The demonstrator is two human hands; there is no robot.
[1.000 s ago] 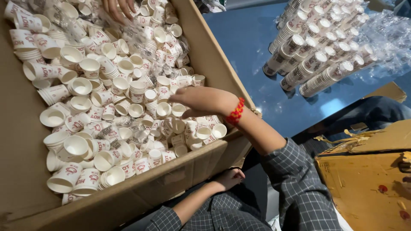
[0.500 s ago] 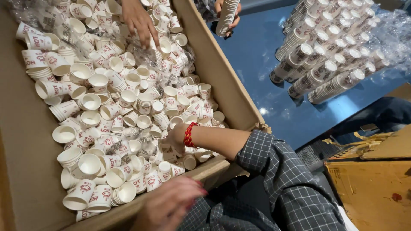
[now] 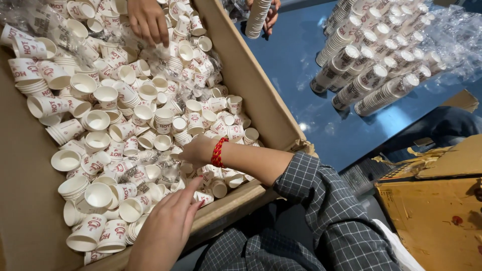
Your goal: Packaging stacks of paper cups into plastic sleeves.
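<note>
Where both hands reach, open-gripped: cardboard box (image 3: 261, 95) heaped with loose paper cups (image 3: 125, 130).

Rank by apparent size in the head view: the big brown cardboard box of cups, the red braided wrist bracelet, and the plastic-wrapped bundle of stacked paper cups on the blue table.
1. Brown cardboard box
2. Plastic-wrapped bundle of stacked paper cups
3. Red braided bracelet

Packing workshop: cartoned paper cups (image 3: 125, 130)

right hand (image 3: 197, 150) fingers buried among paper cups (image 3: 150, 115) | cardboard box (image 3: 251, 85) cut off left
</note>
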